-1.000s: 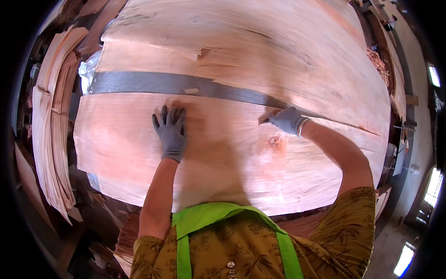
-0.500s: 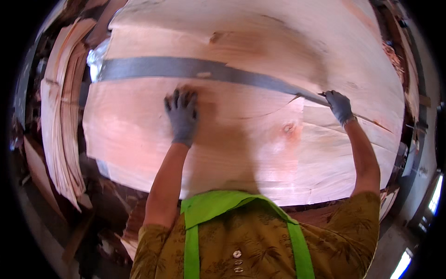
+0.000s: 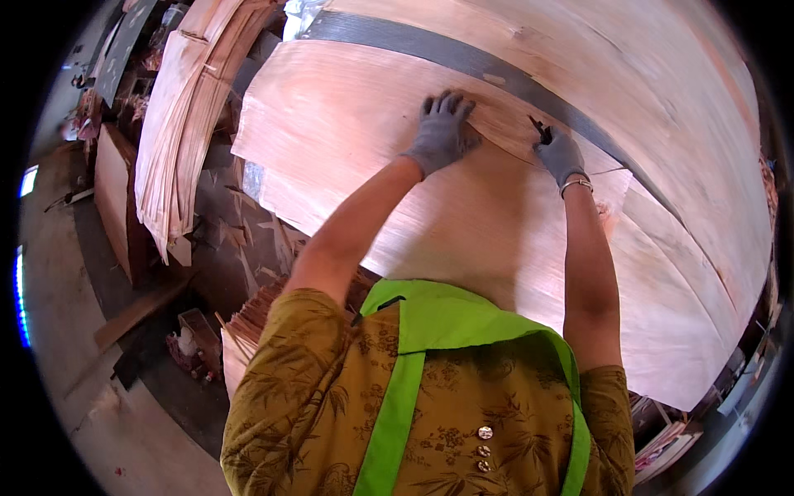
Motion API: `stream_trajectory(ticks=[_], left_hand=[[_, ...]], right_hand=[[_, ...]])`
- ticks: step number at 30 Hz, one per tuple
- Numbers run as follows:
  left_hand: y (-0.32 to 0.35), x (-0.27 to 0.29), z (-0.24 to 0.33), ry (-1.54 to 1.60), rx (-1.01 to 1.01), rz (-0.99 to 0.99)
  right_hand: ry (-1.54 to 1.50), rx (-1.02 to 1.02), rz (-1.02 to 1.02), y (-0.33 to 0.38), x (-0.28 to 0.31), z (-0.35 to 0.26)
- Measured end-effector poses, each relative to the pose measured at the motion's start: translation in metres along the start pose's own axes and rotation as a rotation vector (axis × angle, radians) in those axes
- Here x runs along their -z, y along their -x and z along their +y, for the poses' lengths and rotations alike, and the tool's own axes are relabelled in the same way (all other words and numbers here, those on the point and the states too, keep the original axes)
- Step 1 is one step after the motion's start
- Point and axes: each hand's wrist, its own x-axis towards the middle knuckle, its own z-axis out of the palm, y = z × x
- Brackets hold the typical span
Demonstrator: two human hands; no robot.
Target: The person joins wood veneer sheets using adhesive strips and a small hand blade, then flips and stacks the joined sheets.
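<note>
A large pale wood veneer sheet (image 3: pixel 347 124) lies in front of me, with a long grey band (image 3: pixel 463 62) running beyond its far edge. My left hand (image 3: pixel 442 132), in a grey glove, rests on the sheet with its fingers spread. To its right, my right hand (image 3: pixel 560 155), gloved alike, is closed round a small dark tool (image 3: pixel 542 131) with a thin tip; its exact kind is hidden by the fingers. A dark slit or raised edge (image 3: pixel 504 150) in the veneer runs between the two hands. More veneer (image 3: pixel 662 91) lies past the grey band.
A bundle of long veneer strips (image 3: pixel 186 124) hangs at the left. Below it lie wood scraps (image 3: pixel 240 227) and a stack of reddish sheets (image 3: pixel 269 318). A brown board (image 3: pixel 114 198) leans farther left. Splits (image 3: pixel 695 248) cross the veneer at the right.
My view has shifted, so the sheet appears turned and farther right. My right hand has come from the band's right end toward my left hand, still holding the tool.
</note>
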Motion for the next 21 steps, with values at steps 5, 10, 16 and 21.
stream_trajectory(ticks=[5,10,16,21], left_hand=[[0.114,0.057,0.033,-0.057,-0.292,-0.422],[0.146,0.032,0.013,-0.064,-0.448,-0.200],[0.153,0.037,0.025,0.078,-0.335,-0.163],[0.167,0.064,0.031,-0.113,-0.316,-0.103]], right_hand=[[-0.001,-0.027,-0.018,-0.003,0.004,-0.007],[0.011,-0.002,0.028,-0.002,0.002,-0.005],[-0.004,-0.028,-0.045,0.002,0.017,-0.019],[-0.084,0.022,0.010,-0.003,0.003,-0.001]])
